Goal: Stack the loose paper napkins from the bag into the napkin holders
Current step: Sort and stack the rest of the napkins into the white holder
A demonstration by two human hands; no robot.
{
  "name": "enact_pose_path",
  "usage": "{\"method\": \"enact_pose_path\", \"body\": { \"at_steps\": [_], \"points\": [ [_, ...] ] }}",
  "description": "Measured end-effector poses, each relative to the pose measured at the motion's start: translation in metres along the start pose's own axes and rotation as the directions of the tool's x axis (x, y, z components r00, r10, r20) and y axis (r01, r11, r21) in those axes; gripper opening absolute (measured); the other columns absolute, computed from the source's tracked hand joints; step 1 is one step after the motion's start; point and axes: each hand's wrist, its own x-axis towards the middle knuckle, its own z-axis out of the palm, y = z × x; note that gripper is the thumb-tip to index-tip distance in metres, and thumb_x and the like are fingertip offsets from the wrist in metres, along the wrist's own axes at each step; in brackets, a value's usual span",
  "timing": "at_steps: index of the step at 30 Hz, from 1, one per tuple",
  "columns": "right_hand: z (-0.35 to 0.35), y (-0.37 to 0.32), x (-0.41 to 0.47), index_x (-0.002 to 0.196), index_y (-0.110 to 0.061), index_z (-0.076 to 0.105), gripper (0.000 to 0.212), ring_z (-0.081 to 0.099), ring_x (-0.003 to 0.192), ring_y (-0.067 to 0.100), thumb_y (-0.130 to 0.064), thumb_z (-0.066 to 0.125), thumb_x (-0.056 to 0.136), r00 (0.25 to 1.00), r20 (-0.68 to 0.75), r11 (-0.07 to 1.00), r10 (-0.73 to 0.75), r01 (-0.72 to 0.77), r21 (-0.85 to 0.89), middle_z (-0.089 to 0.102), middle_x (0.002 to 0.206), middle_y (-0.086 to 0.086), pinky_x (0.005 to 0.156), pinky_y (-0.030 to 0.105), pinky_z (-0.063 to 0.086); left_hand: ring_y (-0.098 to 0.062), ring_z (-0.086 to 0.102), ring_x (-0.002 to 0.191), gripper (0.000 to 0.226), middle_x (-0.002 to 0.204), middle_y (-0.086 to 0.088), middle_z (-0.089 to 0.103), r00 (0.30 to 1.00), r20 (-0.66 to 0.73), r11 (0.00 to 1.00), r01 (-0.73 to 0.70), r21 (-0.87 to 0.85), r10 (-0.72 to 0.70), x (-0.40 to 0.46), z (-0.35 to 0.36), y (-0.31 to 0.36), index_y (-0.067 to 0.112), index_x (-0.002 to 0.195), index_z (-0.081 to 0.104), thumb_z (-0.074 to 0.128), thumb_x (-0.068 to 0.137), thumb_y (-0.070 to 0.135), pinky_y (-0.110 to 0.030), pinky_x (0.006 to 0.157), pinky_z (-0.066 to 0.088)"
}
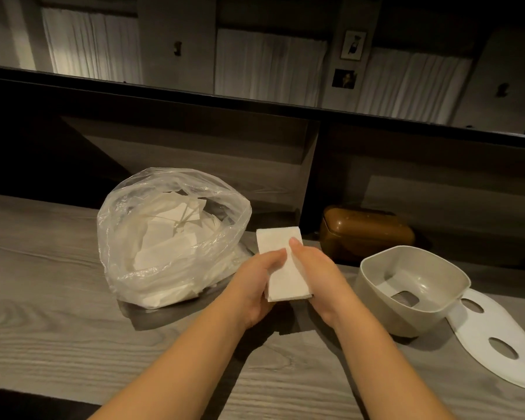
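Early on, I judge: left hand and right hand both grip a small napkin stack above the counter, the grey holder looks empty, and the bag behind holds many more

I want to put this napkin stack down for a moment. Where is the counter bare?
Bare counter lies left of the plastic bag, and near the front edge between the forearms. It is crowded on the right: grey holder, white lid, brown box. Both hands hold the napkin stack.
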Motion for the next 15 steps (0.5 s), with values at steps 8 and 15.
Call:
{"method": "enact_pose_path", "body": {
  "at_steps": [8, 15],
  "points": [
    [-0.042, -0.035, -0.014, 0.117, -0.030, 0.053, 0.029, 0.061, 0.102, 0.022, -0.050, 0.051, 0.097, 0.984, -0.063, 0.966, -0.165, 0.149, -0.210, 0.061, 0.109, -0.001, 0.094, 0.044, 0.053, -0.010, 0.054, 0.080, 0.028, 0.091, 0.004, 0.053, 0.966, -0.109, 0.901, -0.172, 0.398, 0.233, 0.015, 0.064, 0.006, 0.020, 0.119, 0.048, 0.046, 0.102, 0.042, -0.020, 0.062, 0.041],
    [-0.137, -0.057, -0.025, 0.105, -0.026, 0.055, 0.010, 0.064, 0.097, 0.023, -0.034, 0.056, 0.099, 0.978, -0.188, 0.983, -0.088, 0.055, -0.174, 0.065, 0.104, 0.003, 0.092, 0.047, 0.053, -0.012, 0.057, 0.089, 0.009, 0.103, 0.004, 0.057, 0.884, 0.175, 0.587, -0.424, 0.690, 0.433, 0.004, 0.105, -0.026, 0.023, 0.102, 0.051, 0.046, 0.102, 0.031, -0.023, 0.068, 0.044]
  ]
}}
